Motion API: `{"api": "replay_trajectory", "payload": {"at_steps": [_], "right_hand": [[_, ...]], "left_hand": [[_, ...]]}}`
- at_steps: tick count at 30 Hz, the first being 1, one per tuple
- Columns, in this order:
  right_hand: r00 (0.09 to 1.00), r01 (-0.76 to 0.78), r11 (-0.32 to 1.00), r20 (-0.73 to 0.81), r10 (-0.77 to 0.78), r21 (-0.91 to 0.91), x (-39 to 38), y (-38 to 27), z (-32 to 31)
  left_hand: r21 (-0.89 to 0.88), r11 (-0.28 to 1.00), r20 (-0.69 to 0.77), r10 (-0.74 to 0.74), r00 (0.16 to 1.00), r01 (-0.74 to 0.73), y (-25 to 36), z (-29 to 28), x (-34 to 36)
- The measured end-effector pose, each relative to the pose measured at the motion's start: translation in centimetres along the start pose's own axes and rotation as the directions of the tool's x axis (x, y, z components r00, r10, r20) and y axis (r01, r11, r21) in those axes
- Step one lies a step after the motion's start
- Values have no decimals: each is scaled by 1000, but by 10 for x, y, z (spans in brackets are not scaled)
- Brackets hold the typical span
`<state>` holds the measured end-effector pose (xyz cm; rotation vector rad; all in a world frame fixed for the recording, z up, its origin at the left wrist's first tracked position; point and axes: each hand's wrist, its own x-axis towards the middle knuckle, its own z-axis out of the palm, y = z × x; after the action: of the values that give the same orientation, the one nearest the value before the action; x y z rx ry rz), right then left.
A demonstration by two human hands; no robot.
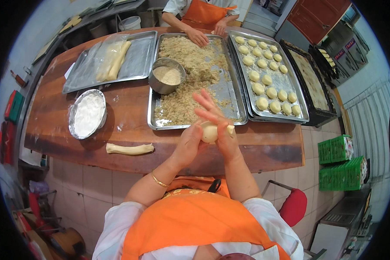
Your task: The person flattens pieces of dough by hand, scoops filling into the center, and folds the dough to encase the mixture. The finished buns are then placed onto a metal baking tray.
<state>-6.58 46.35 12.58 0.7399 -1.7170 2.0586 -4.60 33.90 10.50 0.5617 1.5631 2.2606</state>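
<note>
Green crates (340,177) stand at the right, near a red-covered chair (294,207) on the tiled floor (95,184). At the back, a white bucket (131,23) sits by a dark bench (108,16); a reddish-brown door (318,19) is at upper right.

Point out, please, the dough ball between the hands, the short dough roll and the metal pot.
Dough ball (209,132): head view, middle of its visible surface.
Short dough roll (130,149): head view, middle of its length.
Metal pot (163,88): head view, outer wall.
</note>
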Motion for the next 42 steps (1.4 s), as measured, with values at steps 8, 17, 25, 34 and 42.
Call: {"api": "replay_trajectory", "payload": {"at_steps": [8,17,25,34,42], "right_hand": [[996,-78,995,44,76,59,-2,11,-17],[968,-136,990,217,127,29,-4,25,-34],[973,-152,988,182,144,30,1,15,-23],[966,-149,738,64,252,-658,12,-25,-31],[864,-329,745,135,486,-580,29,-35,-45]], "left_hand": [[195,957,-114,240,964,-216,-26,8,2],[199,962,-124,213,969,-186,-10,17,1],[84,985,2,149,989,-149,-21,-7,5],[-433,898,-213,-24,977,-72,-16,4,9],[-529,844,-221,-35,975,-90,-18,-1,9]]}}
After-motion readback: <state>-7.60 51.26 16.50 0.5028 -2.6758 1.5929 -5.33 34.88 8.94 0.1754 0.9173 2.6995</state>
